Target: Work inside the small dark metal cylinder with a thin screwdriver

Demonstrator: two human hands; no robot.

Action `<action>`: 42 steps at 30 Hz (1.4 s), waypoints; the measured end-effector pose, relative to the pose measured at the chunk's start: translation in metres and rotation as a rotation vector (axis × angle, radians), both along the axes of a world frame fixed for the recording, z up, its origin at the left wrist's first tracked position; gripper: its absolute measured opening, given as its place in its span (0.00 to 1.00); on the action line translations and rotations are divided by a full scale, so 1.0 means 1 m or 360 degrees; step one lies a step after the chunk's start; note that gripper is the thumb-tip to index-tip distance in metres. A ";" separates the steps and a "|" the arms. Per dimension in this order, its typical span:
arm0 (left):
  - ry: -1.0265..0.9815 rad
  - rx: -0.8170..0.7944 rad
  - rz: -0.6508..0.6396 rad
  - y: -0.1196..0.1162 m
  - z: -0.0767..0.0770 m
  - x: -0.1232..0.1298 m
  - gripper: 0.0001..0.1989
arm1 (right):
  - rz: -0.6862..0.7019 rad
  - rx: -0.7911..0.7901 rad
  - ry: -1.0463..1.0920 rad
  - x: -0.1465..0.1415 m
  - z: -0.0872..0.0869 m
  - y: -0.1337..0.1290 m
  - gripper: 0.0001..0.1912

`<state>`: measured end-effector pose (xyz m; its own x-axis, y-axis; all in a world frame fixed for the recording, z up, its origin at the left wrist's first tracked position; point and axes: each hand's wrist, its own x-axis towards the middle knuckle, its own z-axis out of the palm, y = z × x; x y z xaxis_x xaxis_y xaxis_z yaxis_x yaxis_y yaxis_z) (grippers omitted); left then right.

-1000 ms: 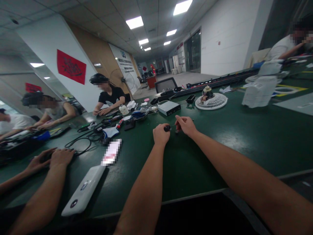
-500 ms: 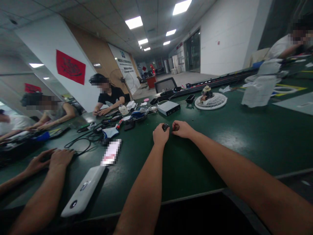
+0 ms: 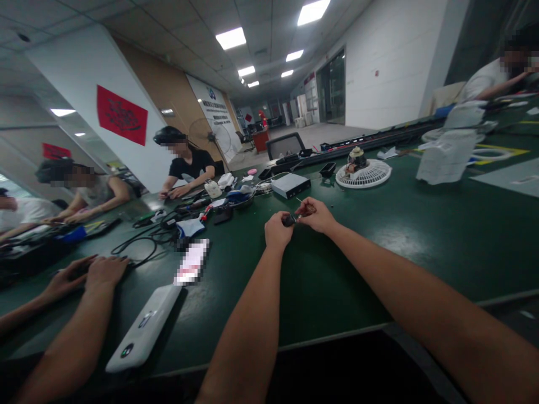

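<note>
My left hand [image 3: 277,231] is closed around a small dark, rounded part [image 3: 288,220], held just above the green table. Right beside it, my right hand [image 3: 321,216] pinches a small copper-brown part [image 3: 310,208] with a thin pale rod sticking out toward the far side. The fingertips of both hands almost meet, and a small shiny bit shows between them. Fingers cover much of both pieces, so their exact kind is unclear. Beyond the hands stand a grey metal box [image 3: 290,185] and a white round fan grille [image 3: 362,175] with a motor-like piece on top.
A white oblong device [image 3: 143,331] and a phone [image 3: 192,262] lie on my left, near a neighbour's hands [image 3: 90,272]. Black cables [image 3: 143,247] and mixed parts cover the table's left middle. A white plastic housing [image 3: 447,151] stands at right. Other people sit around the table.
My right hand has lifted slightly and turned, so the thin rod and copper-brown part now show. The dark part in my left hand has tilted toward the right hand.
</note>
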<state>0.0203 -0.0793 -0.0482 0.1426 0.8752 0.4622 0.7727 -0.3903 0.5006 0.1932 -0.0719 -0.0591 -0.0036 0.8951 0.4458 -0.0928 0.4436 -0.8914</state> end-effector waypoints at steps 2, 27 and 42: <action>-0.0012 0.0056 -0.0060 0.000 0.000 0.000 0.14 | -0.0030 -0.0005 0.0105 -0.002 0.004 -0.002 0.24; 0.0023 0.0212 -0.0200 -0.004 0.007 -0.001 0.14 | 0.0015 -0.0127 0.0304 -0.002 0.005 -0.001 0.26; 0.0008 0.0153 -0.0334 -0.005 0.008 0.002 0.15 | -0.0336 0.0067 -0.0572 0.001 0.001 -0.009 0.13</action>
